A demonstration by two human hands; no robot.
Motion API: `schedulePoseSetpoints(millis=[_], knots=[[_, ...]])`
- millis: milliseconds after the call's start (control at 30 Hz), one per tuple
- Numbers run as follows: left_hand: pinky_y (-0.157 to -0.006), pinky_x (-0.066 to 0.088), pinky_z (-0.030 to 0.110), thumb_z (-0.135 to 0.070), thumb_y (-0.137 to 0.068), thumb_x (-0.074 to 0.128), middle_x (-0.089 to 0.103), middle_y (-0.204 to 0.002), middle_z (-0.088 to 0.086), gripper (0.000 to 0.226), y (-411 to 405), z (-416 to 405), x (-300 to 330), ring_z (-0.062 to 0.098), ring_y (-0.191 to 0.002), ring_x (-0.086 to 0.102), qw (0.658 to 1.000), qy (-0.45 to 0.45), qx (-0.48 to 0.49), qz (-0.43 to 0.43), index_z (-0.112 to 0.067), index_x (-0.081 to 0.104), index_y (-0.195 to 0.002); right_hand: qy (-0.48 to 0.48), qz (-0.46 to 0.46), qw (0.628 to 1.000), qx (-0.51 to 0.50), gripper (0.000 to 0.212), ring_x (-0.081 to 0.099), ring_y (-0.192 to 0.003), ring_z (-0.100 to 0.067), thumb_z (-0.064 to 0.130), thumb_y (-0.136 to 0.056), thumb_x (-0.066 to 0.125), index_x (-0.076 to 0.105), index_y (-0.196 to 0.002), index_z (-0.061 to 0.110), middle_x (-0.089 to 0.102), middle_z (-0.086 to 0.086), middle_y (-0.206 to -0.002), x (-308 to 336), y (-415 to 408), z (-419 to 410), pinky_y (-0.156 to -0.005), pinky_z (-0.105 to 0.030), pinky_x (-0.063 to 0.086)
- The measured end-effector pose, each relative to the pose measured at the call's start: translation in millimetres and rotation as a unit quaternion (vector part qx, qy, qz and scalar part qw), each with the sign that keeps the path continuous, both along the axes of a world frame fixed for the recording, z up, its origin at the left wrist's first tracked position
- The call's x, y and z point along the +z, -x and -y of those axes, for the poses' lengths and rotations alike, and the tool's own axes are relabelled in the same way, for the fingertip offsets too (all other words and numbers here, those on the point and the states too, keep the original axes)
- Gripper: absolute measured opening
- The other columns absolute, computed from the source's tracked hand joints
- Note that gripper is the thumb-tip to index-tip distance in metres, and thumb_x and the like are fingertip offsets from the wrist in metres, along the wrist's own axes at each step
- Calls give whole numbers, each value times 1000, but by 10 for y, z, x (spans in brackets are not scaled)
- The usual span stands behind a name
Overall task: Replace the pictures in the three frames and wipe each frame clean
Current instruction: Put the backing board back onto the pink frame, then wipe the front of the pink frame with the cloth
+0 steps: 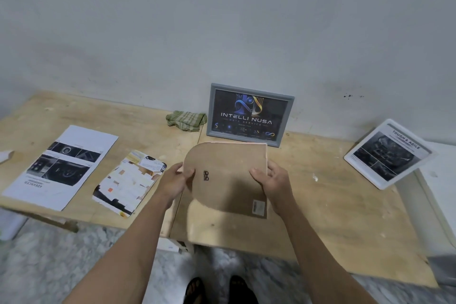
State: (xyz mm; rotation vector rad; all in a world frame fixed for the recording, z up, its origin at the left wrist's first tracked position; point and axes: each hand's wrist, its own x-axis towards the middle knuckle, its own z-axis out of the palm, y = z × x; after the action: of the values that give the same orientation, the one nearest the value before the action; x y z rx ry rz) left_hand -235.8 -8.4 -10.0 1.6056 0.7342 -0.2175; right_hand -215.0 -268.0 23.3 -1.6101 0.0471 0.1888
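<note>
1. Two sandalled feet (pixel 219 290) stand on the floor by the bench's (pixel 345 217) near edge.
2. Left hand (pixel 176 179) and right hand (pixel 270 179) each grip a side of the third frame (pixel 229 180), back up, probably to open it.
3. Grey frame (pixel 250 113) leans on the wall at the far edge, beside the green cloth (pixel 186 119).
4. White frame (pixel 388 153) stands at the right end.
5. Two loose prints (pixel 61 165) lie at the left, likely spares.

The cloth (pixel 186 120) is showing green and cream checks. The grey frame (pixel 249 114) is holding a dark blue picture, and the white frame (pixel 387 153) a black-and-white one.
</note>
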Motion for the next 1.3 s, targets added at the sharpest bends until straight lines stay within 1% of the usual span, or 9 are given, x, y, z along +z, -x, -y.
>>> schedulePoseSetpoints(millis=[133, 267, 367, 433, 533, 633, 967, 1100, 1300], knots=[[-54, 58, 34, -56, -94, 57, 70, -94, 18, 55, -261, 8, 400, 29, -71, 68, 988, 136, 60, -39, -1, 63, -104, 209, 248, 944, 56, 15, 61, -67, -10, 10, -89, 62, 72, -98, 16, 69, 4, -80, 152, 14, -336, -58, -23, 49], [-68, 58, 38, -10, -88, 66, 66, -91, 19, 20, -340, 5, 602, 30, -70, 64, 983, 128, 133, -9, 4, 67, -102, 321, 432, 824, 177, 32, 65, -91, -26, 12, -80, 50, 70, -104, 4, 71, -10, -99, 14, 90, -480, -81, -37, 56], [-68, 54, 37, 3, -85, 63, 66, -83, 15, 15, -217, -100, 634, 28, -68, 62, 976, 124, 177, -5, 5, 67, -100, 269, 266, 864, 333, 49, 47, -120, -17, 38, -80, 66, 59, -124, 18, 52, -1, -129, 21, 61, -471, -105, -33, 40], [-65, 52, 35, 0, -88, 63, 69, -85, 12, 14, -75, -211, 648, 25, -70, 63, 979, 128, 160, 13, 2, 69, -101, 276, 195, 903, 266, 67, 37, -129, -13, 59, -78, 60, 49, -135, 26, 42, 2, -140, 0, -28, -473, -109, -33, 32], [-61, 48, 29, -5, -91, 61, 69, -83, 6, 14, 151, -326, 675, 21, -70, 62, 984, 135, 108, 46, -4, 70, -102, 291, 95, 949, 77, 58, 49, -116, -16, 68, -86, 39, 54, -124, 26, 53, 1, -125, 62, -277, -543, -100, -42, 42], [-59, 41, 27, -7, -92, 60, 64, -68, -1, 13, 307, -411, 665, 15, -60, 56, 985, 148, 63, 62, -10, 69, -100, 121, -48, 986, 102, 51, 63, -100, -17, 61, -92, 41, 66, -108, 20, 69, 1, -104, 177, -482, -714, -86, -35, 49], [-51, 41, 23, -19, -97, 61, 62, -66, -2, 14, 493, -872, 488, 14, -56, 53, 979, 118, 128, 104, -13, 73, -100, -40, -113, 988, 101, 49, 63, -89, -29, 56, -69, 75, 73, -97, 16, 69, -7, -89, 218, -523, -1443, -93, -68, 44], [-69, 60, 37, -17, -98, 60, 75, -90, 13, 19, 478, -986, 410, 25, -73, 71, 961, 155, 193, 119, -6, 70, -109, -56, -161, 971, 169, 30, 69, -92, -30, 30, -91, 64, 71, -108, 6, 72, -17, -104, 211, -497, -1524, -88, -45, 55], [-93, 55, 53, -25, -94, 67, 75, -103, 16, 26, 352, -1213, 219, 38, -93, 70, 963, 163, 197, 86, -10, 69, -115, -31, -191, 968, 163, 18, 67, -66, -21, 12, -93, 62, 67, -105, 0, 70, -15, -85, 13, -621, -1673, -58, -29, 53]])
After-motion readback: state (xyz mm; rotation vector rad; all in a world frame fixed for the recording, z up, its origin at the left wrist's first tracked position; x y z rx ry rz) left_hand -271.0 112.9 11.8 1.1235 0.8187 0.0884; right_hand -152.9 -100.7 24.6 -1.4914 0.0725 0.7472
